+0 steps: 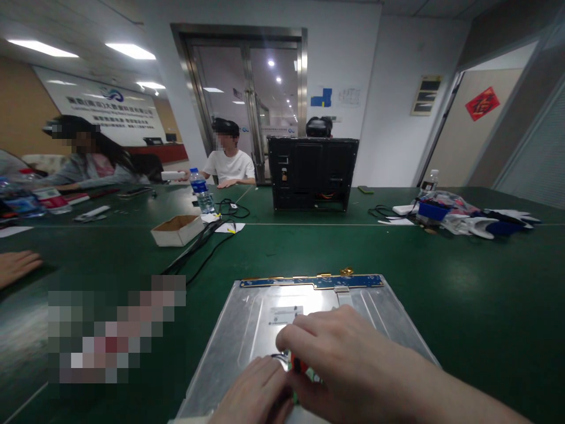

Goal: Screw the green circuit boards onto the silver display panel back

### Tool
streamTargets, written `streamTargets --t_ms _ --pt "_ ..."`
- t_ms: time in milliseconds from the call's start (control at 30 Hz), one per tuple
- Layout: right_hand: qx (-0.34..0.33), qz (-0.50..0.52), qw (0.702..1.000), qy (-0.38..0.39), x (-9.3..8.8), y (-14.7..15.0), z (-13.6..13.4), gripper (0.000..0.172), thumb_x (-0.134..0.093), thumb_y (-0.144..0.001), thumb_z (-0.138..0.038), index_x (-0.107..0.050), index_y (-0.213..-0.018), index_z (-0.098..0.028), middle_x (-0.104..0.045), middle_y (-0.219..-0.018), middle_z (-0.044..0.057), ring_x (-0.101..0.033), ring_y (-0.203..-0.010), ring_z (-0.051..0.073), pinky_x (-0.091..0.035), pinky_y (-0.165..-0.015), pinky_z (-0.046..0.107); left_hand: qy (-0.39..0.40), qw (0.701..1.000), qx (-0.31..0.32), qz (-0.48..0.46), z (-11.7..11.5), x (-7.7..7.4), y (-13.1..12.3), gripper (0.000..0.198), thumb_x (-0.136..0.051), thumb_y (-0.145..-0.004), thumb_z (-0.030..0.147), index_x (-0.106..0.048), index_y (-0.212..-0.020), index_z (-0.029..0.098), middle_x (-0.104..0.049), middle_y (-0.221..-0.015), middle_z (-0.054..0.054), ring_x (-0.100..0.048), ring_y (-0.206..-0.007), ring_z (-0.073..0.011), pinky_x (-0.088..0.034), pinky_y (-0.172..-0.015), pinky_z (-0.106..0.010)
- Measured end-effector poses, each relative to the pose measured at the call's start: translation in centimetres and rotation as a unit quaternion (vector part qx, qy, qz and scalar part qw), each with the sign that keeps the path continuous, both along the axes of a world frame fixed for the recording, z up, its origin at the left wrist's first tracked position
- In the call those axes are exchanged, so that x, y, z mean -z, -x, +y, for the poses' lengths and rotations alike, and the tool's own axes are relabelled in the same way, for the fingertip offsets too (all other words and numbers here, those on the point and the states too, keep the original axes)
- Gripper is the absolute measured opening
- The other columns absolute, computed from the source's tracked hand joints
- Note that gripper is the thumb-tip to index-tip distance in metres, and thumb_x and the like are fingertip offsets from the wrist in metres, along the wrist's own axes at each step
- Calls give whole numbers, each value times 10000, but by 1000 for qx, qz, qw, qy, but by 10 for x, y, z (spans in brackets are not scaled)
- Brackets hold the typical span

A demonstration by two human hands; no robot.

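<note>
A silver metal panel (247, 330), probably the back of a display, lies flat on the table before me. A narrow blue circuit board (282, 282) runs along its far edge, with a label (285, 315) near its middle. My right hand (339, 353) is closed round a small red-orange tool handle (297, 364), whose tip is hidden. Against it on the left is my left hand (256, 391), fingers bent and close together over a green circuit board (312, 375) that shows in part. What the left fingers grip is hidden.
Ahead on the green table (463, 294) stand a black housing (313, 174), a small cardboard box (176, 231), a water bottle (200, 191) and black cables (194, 250). Bags and blue trays (468, 215) lie right. Another person's hand (17, 266) rests at left; people sit beyond.
</note>
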State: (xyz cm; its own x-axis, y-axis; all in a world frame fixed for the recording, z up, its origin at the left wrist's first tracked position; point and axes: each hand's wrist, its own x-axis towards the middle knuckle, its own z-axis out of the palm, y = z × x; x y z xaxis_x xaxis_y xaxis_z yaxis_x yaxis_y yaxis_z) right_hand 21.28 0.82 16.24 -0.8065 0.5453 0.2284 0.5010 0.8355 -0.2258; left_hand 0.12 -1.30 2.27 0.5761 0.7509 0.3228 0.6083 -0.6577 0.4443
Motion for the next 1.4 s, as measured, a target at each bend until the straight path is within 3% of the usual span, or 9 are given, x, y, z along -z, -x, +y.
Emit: streamTargets --t_ms 167,433,633,1133,1400 --pt "1 10 1000 -7 3 -1 1 106 -519 -875 -230 -526 -978 -205 -674 -869 7 -558 -651 133 -255 -505 290 36 999 17 6 -1 -6 1 158 -510 -885 194 -586 -1019 227 -668 -1009 -62 -638 -883 -191 -553 -851 -318" --pt "7 13 1000 -14 2 -2 2 96 -513 -871 -215 -536 -964 -203 -677 -856 4 -556 -643 131 -236 -506 287 50 997 52 -18 0 -12 1 167 -470 -908 191 -586 -1020 232 -662 -971 -52 -632 -879 -181 -550 -834 -293" --pt "9 17 1000 -14 1 -3 2 82 -512 -897 -246 -541 -962 -206 -678 -863 1 -563 -658 135 -253 -512 282 77 996 21 -40 -6 -17 1 190 -459 -934 211 -627 -1024 218 -679 -938 -54 -630 -832 -180 -545 -779 -279" --pt "7 11 1000 -12 0 -2 2 94 -523 -897 -258 -547 -966 -200 -678 -861 3 -548 -650 128 -246 -508 279 45 999 -2 -31 -6 -13 1 182 -471 -918 177 -630 -993 228 -673 -897 -25 -638 -805 -169 -529 -748 -255" --pt "3 13 1000 -24 2 -1 2 74 -522 -875 -218 -547 -943 -205 -670 -834 -7 -524 -614 121 -201 -485 286 13 999 33 -29 -1 -10 0 122 -497 -930 223 -619 -937 216 -666 -852 -18 -634 -762 -156 -539 -760 -252"
